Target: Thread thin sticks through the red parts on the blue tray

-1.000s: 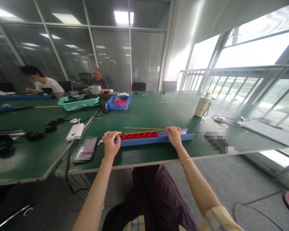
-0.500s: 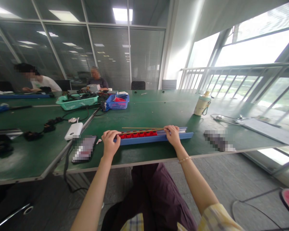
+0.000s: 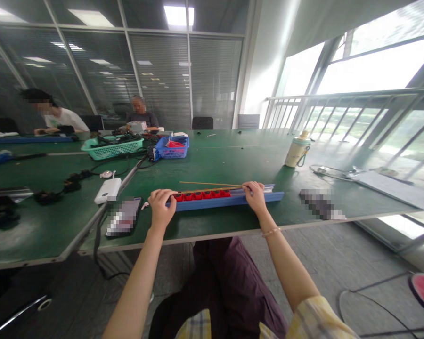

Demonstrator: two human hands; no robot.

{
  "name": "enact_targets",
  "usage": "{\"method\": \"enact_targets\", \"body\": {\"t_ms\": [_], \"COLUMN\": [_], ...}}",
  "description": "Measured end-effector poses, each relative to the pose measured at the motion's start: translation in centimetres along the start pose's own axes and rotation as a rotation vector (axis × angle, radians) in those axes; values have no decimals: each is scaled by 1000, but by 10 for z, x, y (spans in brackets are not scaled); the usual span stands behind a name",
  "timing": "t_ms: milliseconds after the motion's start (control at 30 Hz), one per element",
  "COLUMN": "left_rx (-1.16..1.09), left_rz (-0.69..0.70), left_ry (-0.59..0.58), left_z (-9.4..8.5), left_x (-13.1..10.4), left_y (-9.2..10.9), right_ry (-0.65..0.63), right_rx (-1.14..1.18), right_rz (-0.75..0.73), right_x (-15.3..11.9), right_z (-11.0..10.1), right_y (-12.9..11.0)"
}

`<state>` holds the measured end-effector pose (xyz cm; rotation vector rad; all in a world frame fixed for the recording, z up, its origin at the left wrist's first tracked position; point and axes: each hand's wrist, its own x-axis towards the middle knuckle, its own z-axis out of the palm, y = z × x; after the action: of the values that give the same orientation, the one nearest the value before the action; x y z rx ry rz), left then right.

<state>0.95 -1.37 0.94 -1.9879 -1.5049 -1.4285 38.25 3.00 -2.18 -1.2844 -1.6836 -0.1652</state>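
Observation:
A long blue rail (image 3: 212, 203) lies on the green table near its front edge. Several red blocks (image 3: 202, 195) with dark tops sit in a row in its left and middle part. My left hand (image 3: 161, 205) is closed at the rail's left end, on the end of a thin tan strip (image 3: 212, 189) that runs above the blocks. My right hand (image 3: 254, 194) pinches the strip's other end over the rail's right part. A second thin length (image 3: 205, 182) reaches leftward from my right hand, behind the rail.
Phones (image 3: 125, 216) flank the rail, with a white power bank (image 3: 108, 190) at left. Farther back are a green basket (image 3: 113, 149), a blue basket (image 3: 172, 149) and a bottle (image 3: 297, 151). Two people (image 3: 141, 115) sit across the table.
The left end of the rear thin length has risen slightly away from the rail. Both hands stay in nearly the same place, still on the strip.

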Motion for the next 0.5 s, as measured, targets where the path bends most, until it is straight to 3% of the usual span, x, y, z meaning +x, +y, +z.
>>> {"method": "enact_targets", "body": {"t_ms": [500], "left_rx": [11], "left_rz": [23], "left_ry": [-33], "left_z": [2], "left_x": [-1], "left_y": [0], "right_ry": [-39], "right_rx": [-19], "right_rz": [3], "right_x": [-1], "right_z": [-2], "right_y": [4]}}
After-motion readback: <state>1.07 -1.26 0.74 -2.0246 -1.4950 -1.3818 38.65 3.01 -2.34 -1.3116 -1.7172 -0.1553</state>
